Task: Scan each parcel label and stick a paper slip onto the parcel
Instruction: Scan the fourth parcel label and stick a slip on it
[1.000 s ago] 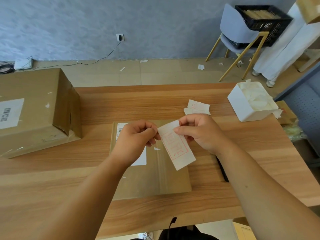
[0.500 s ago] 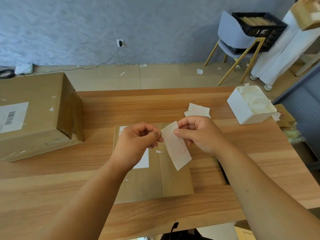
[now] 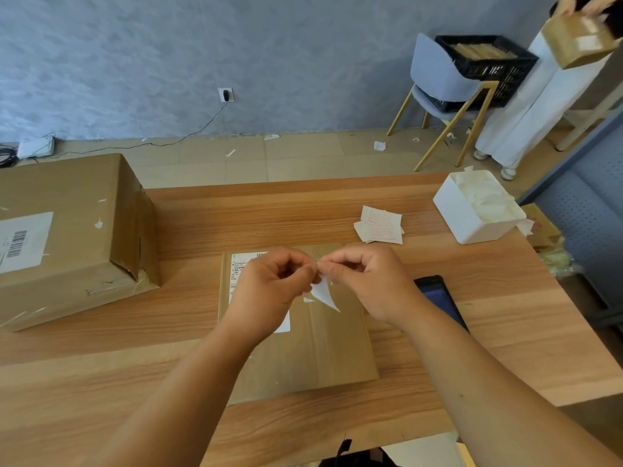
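Note:
A flat brown parcel (image 3: 323, 352) lies on the wooden table (image 3: 101, 365) in front of me, its white label (image 3: 241, 264) partly hidden under my left hand (image 3: 269, 291). My right hand (image 3: 367, 281) meets the left hand above the parcel. Both pinch the top edge of a white paper slip (image 3: 324, 294), which hangs down edge-on between them. A small pile of spare slips (image 3: 379, 225) with red print lies behind my right hand.
A large taped carton (image 3: 67, 237) with a barcode label stands at the left. A white bin (image 3: 478, 207) of peeled backing paper sits at the right. A dark phone (image 3: 438, 294) lies by my right wrist. A person with a box stands at the far right beside a chair.
The slip has turned from facing me flat to edge-on, and my fingertips have closed together on its top edge. My view has tilted slightly down.

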### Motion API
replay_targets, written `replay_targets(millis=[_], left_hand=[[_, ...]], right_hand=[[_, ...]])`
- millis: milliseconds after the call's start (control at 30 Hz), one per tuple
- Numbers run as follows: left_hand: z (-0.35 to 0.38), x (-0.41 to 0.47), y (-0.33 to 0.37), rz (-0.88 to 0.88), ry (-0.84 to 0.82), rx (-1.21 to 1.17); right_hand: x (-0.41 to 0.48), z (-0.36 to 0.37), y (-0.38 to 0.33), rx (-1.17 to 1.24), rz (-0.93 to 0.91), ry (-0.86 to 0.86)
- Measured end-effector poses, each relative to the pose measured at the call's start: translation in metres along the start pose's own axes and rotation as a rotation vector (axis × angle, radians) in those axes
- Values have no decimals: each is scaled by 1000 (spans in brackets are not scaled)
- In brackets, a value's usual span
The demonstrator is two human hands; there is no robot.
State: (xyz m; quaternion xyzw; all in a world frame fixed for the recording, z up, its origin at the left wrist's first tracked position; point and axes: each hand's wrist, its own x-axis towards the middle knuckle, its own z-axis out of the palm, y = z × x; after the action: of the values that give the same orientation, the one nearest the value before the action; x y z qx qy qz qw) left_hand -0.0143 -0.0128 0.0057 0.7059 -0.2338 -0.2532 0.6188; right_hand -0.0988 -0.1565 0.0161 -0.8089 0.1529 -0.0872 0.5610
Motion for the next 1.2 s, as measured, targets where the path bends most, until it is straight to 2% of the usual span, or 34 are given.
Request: replay_targets(millis=[167, 367, 467, 567, 767, 967, 1067, 1200], left_hand=[[2, -4, -1, -35, 23, -65], [10, -4, -8, -206, 234, -252], [10, -4, -13, -244, 333, -260], [9, -3, -20, -264, 390, -195], [5, 3, -32, -309, 407, -33], [15, 17, -27, -222, 403, 77], [30, 33, -26, -187, 341, 191], [73, 65, -26, -182, 216, 353]], right_hand=[[-6, 0, 7, 78, 134, 88], [-14, 0, 21, 366, 385, 352], [-19, -2, 29, 486, 482, 473], [-25, -8, 40, 490, 536, 569], [-35, -27, 58, 235, 519, 657], [-36, -67, 75, -161, 420, 712], [-33, -99, 87, -321, 402, 646], [-27, -152, 109, -523, 416, 460]])
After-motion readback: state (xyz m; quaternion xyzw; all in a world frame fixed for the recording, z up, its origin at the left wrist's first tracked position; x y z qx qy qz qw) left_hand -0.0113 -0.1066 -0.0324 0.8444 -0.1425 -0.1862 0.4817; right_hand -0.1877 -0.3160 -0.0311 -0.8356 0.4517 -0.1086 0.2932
